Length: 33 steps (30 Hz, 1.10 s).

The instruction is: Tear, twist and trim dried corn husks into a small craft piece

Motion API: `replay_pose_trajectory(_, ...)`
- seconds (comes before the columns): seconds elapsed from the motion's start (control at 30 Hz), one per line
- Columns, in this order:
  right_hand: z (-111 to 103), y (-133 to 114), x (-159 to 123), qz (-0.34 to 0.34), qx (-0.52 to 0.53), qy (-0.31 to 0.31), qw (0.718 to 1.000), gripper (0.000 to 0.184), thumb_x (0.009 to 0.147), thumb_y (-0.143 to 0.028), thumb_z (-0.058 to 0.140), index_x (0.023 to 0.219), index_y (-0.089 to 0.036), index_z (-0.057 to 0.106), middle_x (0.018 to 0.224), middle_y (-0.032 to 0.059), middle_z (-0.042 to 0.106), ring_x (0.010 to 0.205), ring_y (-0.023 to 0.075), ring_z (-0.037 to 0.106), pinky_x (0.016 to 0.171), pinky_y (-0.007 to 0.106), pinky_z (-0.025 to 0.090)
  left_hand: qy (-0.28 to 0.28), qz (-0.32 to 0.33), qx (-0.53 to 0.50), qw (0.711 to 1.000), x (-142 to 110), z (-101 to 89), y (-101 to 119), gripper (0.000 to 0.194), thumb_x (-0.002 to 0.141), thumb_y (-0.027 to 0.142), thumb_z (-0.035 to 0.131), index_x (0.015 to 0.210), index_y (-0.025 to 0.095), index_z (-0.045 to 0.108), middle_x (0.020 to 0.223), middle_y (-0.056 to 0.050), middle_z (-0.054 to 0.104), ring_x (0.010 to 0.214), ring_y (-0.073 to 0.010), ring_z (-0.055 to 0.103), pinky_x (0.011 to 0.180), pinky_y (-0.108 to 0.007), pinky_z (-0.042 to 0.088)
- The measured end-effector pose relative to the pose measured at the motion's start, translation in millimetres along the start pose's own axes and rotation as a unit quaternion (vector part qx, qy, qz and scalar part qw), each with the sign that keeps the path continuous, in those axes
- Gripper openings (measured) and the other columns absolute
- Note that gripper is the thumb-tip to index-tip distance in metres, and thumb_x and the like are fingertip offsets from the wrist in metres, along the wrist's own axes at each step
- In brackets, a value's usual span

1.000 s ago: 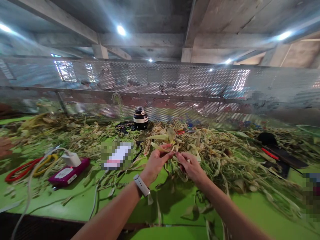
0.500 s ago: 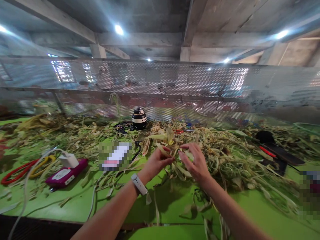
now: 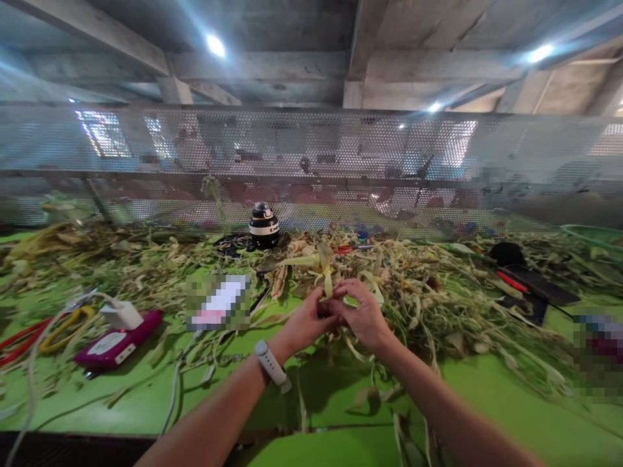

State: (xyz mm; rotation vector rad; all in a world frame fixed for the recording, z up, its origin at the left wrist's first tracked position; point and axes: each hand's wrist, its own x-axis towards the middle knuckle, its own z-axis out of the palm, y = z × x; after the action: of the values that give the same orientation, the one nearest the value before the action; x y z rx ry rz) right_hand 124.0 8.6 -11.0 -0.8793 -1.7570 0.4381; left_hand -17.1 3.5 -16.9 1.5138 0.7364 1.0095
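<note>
My left hand (image 3: 307, 319), with a white watch on its wrist, is closed in a pinch on a pale yellow-green leaf strip (image 3: 328, 283). My right hand (image 3: 361, 312) meets it from the other side, its fingers closed on the same strip. Thumbs and fingertips nearly touch, and what lies between them is partly hidden. Just beyond the fingers, a longer pale leaf piece (image 3: 302, 261) points left. A heap of dried, curled leaf strips (image 3: 406, 269) lies behind and to the right of my hands, on the green table (image 3: 341, 399).
A black and cream bottle (image 3: 263, 227) stands before a perforated metal screen (image 3: 292, 143). To the left lie a phone with a blurred screen (image 3: 221, 301), a purple power strip (image 3: 119, 340) with a white charger, and cables. Red-handled tools (image 3: 341, 249) rest among the leaves.
My right hand has moved left and closed in against my left hand. Its fingers, apart before, are now pinched together at the strip. The view has shifted slightly.
</note>
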Motion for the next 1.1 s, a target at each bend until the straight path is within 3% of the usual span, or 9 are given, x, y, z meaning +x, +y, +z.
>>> replay_pose_trajectory(0.2,1.9,-6.1,0.8,0.014,0.043,0.05,0.998,0.008,0.077,-0.026,0.06,0.071,-0.021,0.058,0.082,0.0029,0.057,0.082,0.0168,0.055,0.078,0.031,0.044,-0.053,-0.068,-0.109,0.99,-2.5,4.7,1.2,0.054,0.057,0.035,0.079,0.1,0.016,0.054,0.061,0.004,0.057,0.054,-0.0103,0.053,0.055,-0.024,0.041)
replay_pose_trajectory(0.37,-14.0,-13.0,9.0,0.084,-0.018,-0.033,0.996,0.019,0.082,-0.035,0.052,0.074,-0.019,0.06,0.075,0.0027,0.061,0.071,0.0154,0.055,0.066,0.027,0.043,-0.028,-0.094,-0.176,0.979,-3.9,5.0,10.6,0.039,0.058,0.029,0.079,0.09,0.016,0.061,0.073,-0.001,0.065,0.065,-0.014,0.061,0.059,-0.024,0.043)
replay_pose_trajectory(0.5,-33.9,-9.6,15.3,0.108,-0.11,-0.127,0.98,0.042,0.085,-0.047,0.045,0.059,-0.018,0.059,0.056,-0.0005,0.054,0.054,0.0113,0.046,0.052,0.024,0.034,0.015,-0.122,-0.245,0.962,-2.7,0.8,15.9,0.027,0.064,0.029,0.075,0.085,0.017,0.062,0.085,-0.003,0.066,0.075,-0.0154,0.063,0.063,-0.024,0.045)
replay_pose_trajectory(0.6,-39.9,-3.1,16.4,0.116,-0.096,-0.192,0.97,0.044,0.082,-0.052,0.047,0.057,-0.018,0.059,0.051,-0.0027,0.051,0.05,0.0098,0.041,0.049,0.022,0.029,0.019,-0.111,-0.221,0.969,-2.1,-1.7,15.4,0.027,0.066,0.028,0.074,0.087,0.017,0.062,0.084,-0.004,0.067,0.074,-0.0143,0.062,0.064,-0.023,0.045)
replay_pose_trajectory(0.7,-39.1,1.3,16.3,0.099,-0.084,-0.219,0.967,0.043,0.082,-0.053,0.047,0.06,-0.018,0.058,0.053,-0.0031,0.051,0.051,0.0097,0.041,0.049,0.022,0.029,0.007,-0.089,-0.162,0.983,-2.0,-3.2,13.5,0.031,0.063,0.028,0.075,0.089,0.017,0.061,0.078,-0.001,0.066,0.071,-0.0122,0.06,0.064,-0.022,0.044)
replay_pose_trajectory(0.9,-36.2,1.4,17.7,0.009,-0.177,-0.16,0.971,0.043,0.086,-0.049,0.043,0.056,-0.018,0.051,0.056,-0.0006,0.049,0.055,0.0119,0.043,0.053,0.023,0.03,-0.007,-0.065,-0.105,0.992,-1.3,-5.8,14.4,0.032,0.064,0.032,0.074,0.087,0.016,0.06,0.071,-0.001,0.065,0.066,-0.0118,0.058,0.057,-0.021,0.041)
replay_pose_trajectory(1.1,-35.3,2.6,18.3,-0.026,-0.221,-0.119,0.968,0.038,0.087,-0.041,0.046,0.057,-0.019,0.051,0.056,0.0007,0.052,0.057,0.0145,0.047,0.057,0.026,0.033,0.011,-0.073,-0.138,0.988,-0.9,-6.4,12.0,0.03,0.062,0.028,0.076,0.084,0.016,0.06,0.07,-0.001,0.066,0.064,-0.0114,0.059,0.058,-0.022,0.043)
